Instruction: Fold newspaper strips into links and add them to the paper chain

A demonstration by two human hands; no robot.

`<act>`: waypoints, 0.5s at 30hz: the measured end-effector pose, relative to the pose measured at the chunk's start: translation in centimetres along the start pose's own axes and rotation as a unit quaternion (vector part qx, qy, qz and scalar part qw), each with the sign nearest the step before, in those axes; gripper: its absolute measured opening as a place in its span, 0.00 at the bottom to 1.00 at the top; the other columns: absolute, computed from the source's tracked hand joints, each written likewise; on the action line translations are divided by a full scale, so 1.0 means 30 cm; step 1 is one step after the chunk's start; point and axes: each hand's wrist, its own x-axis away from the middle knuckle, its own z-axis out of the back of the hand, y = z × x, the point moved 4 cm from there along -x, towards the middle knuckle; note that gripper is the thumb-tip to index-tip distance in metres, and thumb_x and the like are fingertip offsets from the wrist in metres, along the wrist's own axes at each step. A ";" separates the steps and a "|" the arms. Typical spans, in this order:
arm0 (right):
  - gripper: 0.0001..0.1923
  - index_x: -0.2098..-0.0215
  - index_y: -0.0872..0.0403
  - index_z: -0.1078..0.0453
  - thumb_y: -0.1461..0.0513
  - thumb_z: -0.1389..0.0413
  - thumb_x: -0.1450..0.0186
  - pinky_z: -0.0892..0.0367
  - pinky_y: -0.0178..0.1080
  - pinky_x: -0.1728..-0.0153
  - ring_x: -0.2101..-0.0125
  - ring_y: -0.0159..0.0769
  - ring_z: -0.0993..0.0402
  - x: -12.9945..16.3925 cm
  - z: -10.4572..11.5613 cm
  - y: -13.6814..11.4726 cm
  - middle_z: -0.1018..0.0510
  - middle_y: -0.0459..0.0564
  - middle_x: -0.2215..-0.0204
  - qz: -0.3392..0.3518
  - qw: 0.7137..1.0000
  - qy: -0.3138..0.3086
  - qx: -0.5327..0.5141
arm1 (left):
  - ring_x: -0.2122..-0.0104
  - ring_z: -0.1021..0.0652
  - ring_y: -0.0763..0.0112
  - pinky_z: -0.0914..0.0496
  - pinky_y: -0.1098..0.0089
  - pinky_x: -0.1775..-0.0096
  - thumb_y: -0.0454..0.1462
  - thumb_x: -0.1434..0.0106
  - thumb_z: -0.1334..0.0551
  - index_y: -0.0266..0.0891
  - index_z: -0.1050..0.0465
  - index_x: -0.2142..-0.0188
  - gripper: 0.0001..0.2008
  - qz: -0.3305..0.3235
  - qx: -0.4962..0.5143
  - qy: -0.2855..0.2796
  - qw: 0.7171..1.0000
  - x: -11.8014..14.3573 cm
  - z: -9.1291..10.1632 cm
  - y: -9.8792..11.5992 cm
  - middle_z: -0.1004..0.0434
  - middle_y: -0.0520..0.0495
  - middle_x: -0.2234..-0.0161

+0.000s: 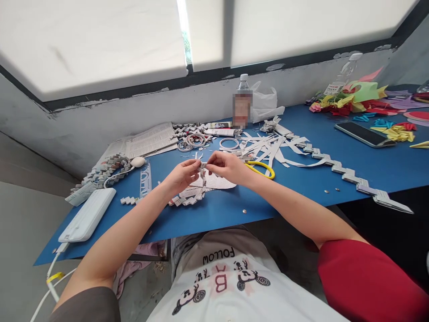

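Note:
Both hands meet over the middle of the blue table and pinch one end of a folded newsprint paper chain (pixel 191 197). My left hand (pixel 182 175) is closed on it from the left, thumb and forefinger together. My right hand (pixel 229 167) pinches the same end from the right. Below the fingers the zigzag chain curves down onto the table. A printed paper sheet (pixel 219 181) lies under and beside it. Yellow-handled scissors (pixel 271 172) rest just right of my right wrist, their blades partly hidden.
White paper strips (pixel 271 147) spread behind the scissors, with a long zigzag chain (pixel 345 172) running right. Tape rolls (pixel 196 141), a clear ruler (pixel 145 181), a white power strip (pixel 87 214), a phone (pixel 364 134) and a bottle (pixel 243 107) surround the hands.

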 end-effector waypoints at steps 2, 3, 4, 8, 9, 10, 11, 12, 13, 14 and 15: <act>0.09 0.68 0.55 0.34 0.57 0.44 0.38 0.37 0.35 0.74 0.76 0.31 0.29 0.001 0.002 -0.002 0.23 0.47 0.76 -0.008 1.000 0.009 0.011 | 0.75 0.29 0.80 0.35 0.74 0.67 0.39 0.53 0.26 0.37 0.25 0.72 0.13 0.002 -0.003 -0.001 1.000 -0.002 0.001 -0.002 0.27 0.54 0.74; 0.09 0.68 0.55 0.34 0.57 0.44 0.38 0.37 0.35 0.74 0.76 0.31 0.29 0.001 0.003 -0.002 0.23 0.47 0.76 -0.011 1.000 0.014 0.017 | 0.74 0.28 0.80 0.35 0.74 0.66 0.40 0.53 0.26 0.37 0.25 0.72 0.13 0.002 -0.003 0.000 1.000 -0.003 0.002 -0.003 0.27 0.54 0.74; 0.08 0.68 0.55 0.34 0.58 0.44 0.38 0.37 0.35 0.73 0.75 0.31 0.29 0.002 0.002 -0.001 0.23 0.47 0.76 -0.014 0.999 0.018 0.023 | 0.74 0.28 0.80 0.34 0.73 0.66 0.40 0.53 0.26 0.37 0.25 0.72 0.13 0.002 -0.003 0.000 1.000 -0.004 0.002 -0.003 0.27 0.54 0.74; 0.07 0.69 0.54 0.34 0.59 0.44 0.39 0.38 0.35 0.73 0.76 0.31 0.30 0.001 -0.003 0.009 0.25 0.46 0.77 -0.014 0.998 0.034 0.045 | 0.72 0.27 0.78 0.33 0.71 0.61 0.39 0.53 0.26 0.37 0.25 0.72 0.13 0.001 -0.002 0.002 1.000 -0.005 0.003 -0.007 0.26 0.54 0.74; 0.07 0.70 0.54 0.35 0.59 0.44 0.39 0.39 0.35 0.74 0.76 0.31 0.31 0.001 -0.005 0.012 0.26 0.45 0.78 -0.009 0.998 0.039 0.053 | 0.72 0.26 0.78 0.32 0.71 0.60 0.39 0.53 0.26 0.37 0.25 0.71 0.13 0.001 -0.003 0.003 1.000 -0.005 0.003 -0.009 0.26 0.53 0.73; 0.07 0.71 0.54 0.35 0.59 0.44 0.40 0.40 0.35 0.74 0.77 0.30 0.32 0.000 -0.006 0.014 0.27 0.44 0.78 -0.004 0.997 0.044 0.064 | 0.71 0.25 0.77 0.32 0.70 0.59 0.39 0.53 0.26 0.37 0.25 0.71 0.13 0.000 -0.004 0.005 1.000 -0.005 0.004 -0.011 0.25 0.53 0.73; 0.07 0.71 0.54 0.35 0.59 0.44 0.40 0.41 0.34 0.75 0.77 0.30 0.34 0.000 -0.007 0.015 0.28 0.44 0.79 0.000 0.996 0.049 0.076 | 0.70 0.25 0.76 0.31 0.70 0.58 0.39 0.53 0.26 0.37 0.25 0.71 0.13 0.000 -0.004 0.006 1.000 -0.006 0.005 -0.014 0.25 0.52 0.72; 0.06 0.72 0.54 0.35 0.59 0.45 0.40 0.41 0.34 0.75 0.78 0.29 0.35 0.000 -0.008 0.016 0.29 0.43 0.80 0.004 0.995 0.052 0.087 | 0.69 0.24 0.75 0.31 0.69 0.57 0.39 0.53 0.26 0.37 0.25 0.71 0.13 -0.002 -0.004 0.007 1.000 -0.006 0.006 -0.017 0.24 0.51 0.72; 0.06 0.73 0.54 0.35 0.60 0.45 0.41 0.42 0.34 0.76 0.78 0.29 0.36 0.000 -0.009 0.016 0.30 0.43 0.81 0.005 0.994 0.051 0.095 | 0.68 0.24 0.74 0.30 0.68 0.57 0.39 0.53 0.26 0.37 0.25 0.71 0.13 -0.006 -0.003 0.007 1.000 -0.006 0.006 -0.019 0.23 0.51 0.71; 0.06 0.73 0.54 0.35 0.60 0.45 0.41 0.42 0.34 0.76 0.79 0.29 0.37 0.000 -0.009 0.016 0.30 0.42 0.81 0.005 0.994 0.049 0.099 | 0.68 0.23 0.74 0.30 0.68 0.56 0.39 0.53 0.25 0.37 0.25 0.71 0.13 -0.009 -0.001 0.008 1.000 -0.006 0.005 -0.022 0.23 0.51 0.71; 0.06 0.73 0.54 0.35 0.60 0.45 0.41 0.42 0.34 0.76 0.79 0.29 0.37 0.001 -0.009 0.015 0.30 0.42 0.81 0.002 0.994 0.045 0.098 | 0.68 0.23 0.74 0.30 0.68 0.56 0.40 0.54 0.25 0.36 0.25 0.71 0.14 -0.014 0.000 0.010 1.000 -0.005 0.005 -0.024 0.23 0.51 0.71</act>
